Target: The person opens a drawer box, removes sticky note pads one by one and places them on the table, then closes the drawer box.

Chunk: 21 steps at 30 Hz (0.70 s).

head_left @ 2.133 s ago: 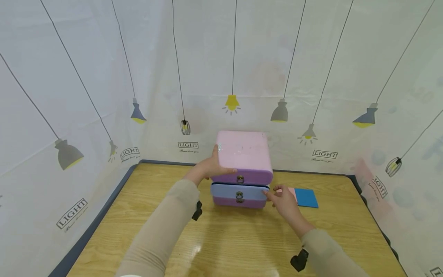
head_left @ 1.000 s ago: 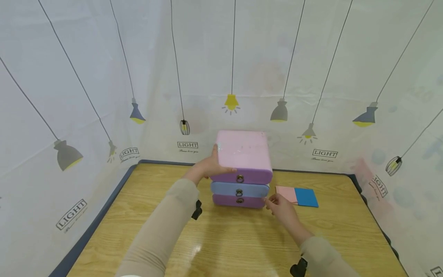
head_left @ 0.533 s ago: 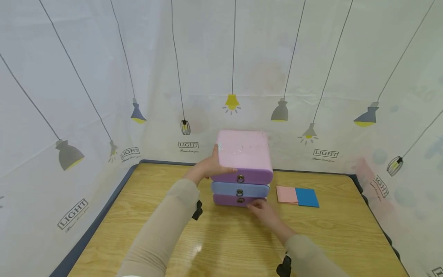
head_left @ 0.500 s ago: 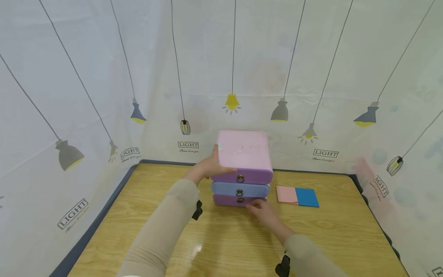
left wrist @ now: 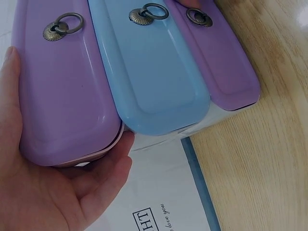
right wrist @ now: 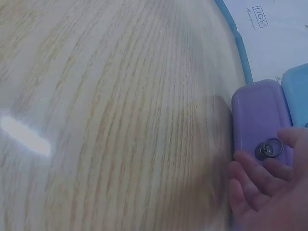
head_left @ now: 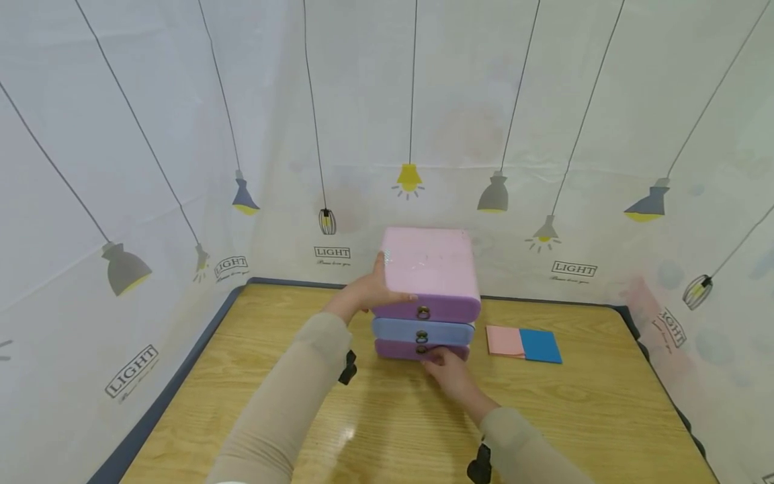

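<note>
A small chest of drawers with a pink top stands on the table; its top drawer is purple, the middle drawer light blue and the bottom drawer purple. All three fronts sit in line with the body, each with a bronze ring pull. My left hand grips the chest's upper left side, thumb along the top drawer's front, fingers around the side. My right hand is at the bottom drawer, with loosely bent fingers around its ring pull, thumb beside the ring; I see no pinch on it.
A flat pink and blue pad lies on the wooden table right of the chest. Behind and beside the table hangs a white sheet printed with lamps. A dark border runs along the table's back edge.
The middle drawer, slightly out at first, was pushed in. My right hand then moved from the chest's right side down and left to the bottom drawer's ring. The left hand kept its grip.
</note>
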{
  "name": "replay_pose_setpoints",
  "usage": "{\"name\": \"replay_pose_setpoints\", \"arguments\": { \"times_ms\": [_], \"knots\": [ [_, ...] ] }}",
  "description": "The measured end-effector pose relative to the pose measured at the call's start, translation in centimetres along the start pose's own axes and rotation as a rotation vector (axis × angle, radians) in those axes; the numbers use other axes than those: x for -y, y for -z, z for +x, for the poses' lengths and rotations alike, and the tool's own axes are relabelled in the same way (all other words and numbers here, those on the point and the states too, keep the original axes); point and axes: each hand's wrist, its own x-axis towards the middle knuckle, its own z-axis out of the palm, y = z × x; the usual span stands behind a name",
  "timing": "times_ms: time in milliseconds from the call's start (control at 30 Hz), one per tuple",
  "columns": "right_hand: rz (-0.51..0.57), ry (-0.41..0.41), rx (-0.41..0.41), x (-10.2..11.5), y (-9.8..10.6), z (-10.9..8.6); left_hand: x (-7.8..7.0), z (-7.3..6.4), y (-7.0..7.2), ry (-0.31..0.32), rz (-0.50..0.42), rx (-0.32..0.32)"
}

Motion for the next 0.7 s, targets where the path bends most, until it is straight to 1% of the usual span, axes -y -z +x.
{"name": "replay_pose_setpoints", "arguments": {
  "times_ms": [133,233,600,700],
  "knots": [
    [-0.033,0.029,-0.025,-0.25,-0.29,0.12,-0.02,0.02,0.02,0.006,0.016,0.003],
    [-0.059,0.044,-0.026,-0.48,-0.43,0.11,-0.04,-0.01,0.05,0.01,0.023,0.003],
    [-0.158,0.108,0.054,-0.01,-0.61,-0.17,-0.1,-0.16,0.1,0.021,0.028,0.0],
    [-0.254,0.131,0.074,0.1,-0.73,-0.27,-0.03,-0.1,0.07,0.017,0.024,-0.001]
  ]
}}
